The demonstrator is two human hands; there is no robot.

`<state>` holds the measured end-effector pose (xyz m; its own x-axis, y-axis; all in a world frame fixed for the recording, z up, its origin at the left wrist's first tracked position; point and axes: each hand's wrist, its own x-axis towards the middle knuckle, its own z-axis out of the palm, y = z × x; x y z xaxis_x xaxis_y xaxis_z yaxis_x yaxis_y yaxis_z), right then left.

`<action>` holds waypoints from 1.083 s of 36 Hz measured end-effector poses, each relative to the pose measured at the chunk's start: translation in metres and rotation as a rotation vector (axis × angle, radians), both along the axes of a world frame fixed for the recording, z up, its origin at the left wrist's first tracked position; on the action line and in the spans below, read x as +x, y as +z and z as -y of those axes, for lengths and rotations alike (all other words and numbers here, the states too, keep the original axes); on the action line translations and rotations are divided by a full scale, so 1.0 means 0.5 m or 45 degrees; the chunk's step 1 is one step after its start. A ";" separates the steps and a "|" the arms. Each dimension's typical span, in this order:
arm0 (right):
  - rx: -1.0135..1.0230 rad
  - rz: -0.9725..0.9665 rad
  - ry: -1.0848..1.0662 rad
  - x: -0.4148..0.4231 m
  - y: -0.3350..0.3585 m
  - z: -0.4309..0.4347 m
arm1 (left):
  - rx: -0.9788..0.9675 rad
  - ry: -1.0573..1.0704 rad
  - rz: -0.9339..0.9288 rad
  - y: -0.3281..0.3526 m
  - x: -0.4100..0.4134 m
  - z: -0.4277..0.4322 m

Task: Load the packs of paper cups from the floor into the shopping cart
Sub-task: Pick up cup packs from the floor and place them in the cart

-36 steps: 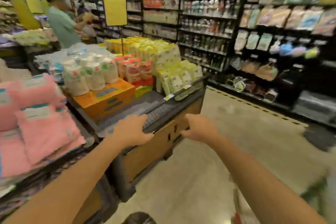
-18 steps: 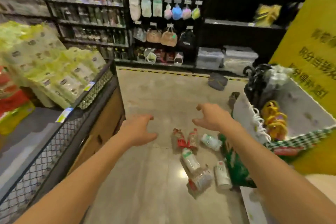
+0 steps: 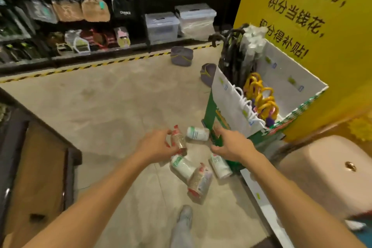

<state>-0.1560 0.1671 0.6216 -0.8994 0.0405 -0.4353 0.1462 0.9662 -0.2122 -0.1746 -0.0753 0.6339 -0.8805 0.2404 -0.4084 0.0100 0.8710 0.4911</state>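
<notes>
Several packs of paper cups lie on the concrete floor beside a display bin. My left hand [image 3: 157, 144] curls its fingers and thumb round the left side of a red-and-brown pack [image 3: 178, 141]. A white-and-green pack [image 3: 198, 133] lies just beyond it. Two more white packs [image 3: 182, 166] [image 3: 220, 165] and a red-topped clear pack [image 3: 199, 183] lie nearer to me. Above the right-hand white pack hovers my right hand [image 3: 231, 146], fingers loosely curled and holding nothing. No shopping cart is in view.
A white-and-green cardboard bin [image 3: 231, 104] of umbrellas stands right of the packs, against a yellow sign [image 3: 322, 26]. A wooden display stand [image 3: 40, 167] fills the lower left. Two grey bags [image 3: 181, 56] [image 3: 207, 73] lie further off. A beige rounded object [image 3: 322, 171] is at right. My shoe [image 3: 185, 213] is below the packs.
My view swung right from the product display and down to the floor. Both hands dropped toward the packs, and my left hand closed on the red-and-brown pack.
</notes>
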 end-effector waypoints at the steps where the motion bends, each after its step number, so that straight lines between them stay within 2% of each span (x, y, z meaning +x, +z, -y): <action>1: -0.018 0.029 -0.031 -0.025 -0.035 -0.011 | 0.019 -0.005 0.011 -0.033 -0.033 -0.011; 9: -0.243 0.263 -0.461 -0.180 -0.429 -0.081 | -0.123 -0.128 0.176 -0.405 -0.254 -0.087; 12: -0.307 0.339 -0.625 -0.191 -0.610 -0.094 | -0.312 -0.351 0.195 -0.580 -0.309 -0.115; 18: -0.347 0.576 -0.692 -0.169 -1.015 -0.110 | -0.562 -0.825 0.217 -0.976 -0.403 -0.173; 23: -0.513 0.561 -1.172 -0.158 -1.323 -0.107 | -0.743 -1.165 0.171 -1.308 -0.441 -0.231; 28: -0.671 0.356 -1.655 -0.181 -1.564 -0.089 | -0.795 -1.426 -0.106 -1.580 -0.430 -0.252; 30: -0.722 0.279 -1.778 -0.189 -1.627 -0.078 | -0.759 -1.477 -0.135 -1.642 -0.426 -0.254; 34: -0.578 0.148 -1.799 -0.184 -1.672 -0.061 | -0.586 -1.362 -0.197 -1.695 -0.429 -0.247; 39: -0.625 0.109 -1.799 -0.149 -1.601 -0.069 | -0.454 -0.931 -0.004 -1.602 -0.432 -0.236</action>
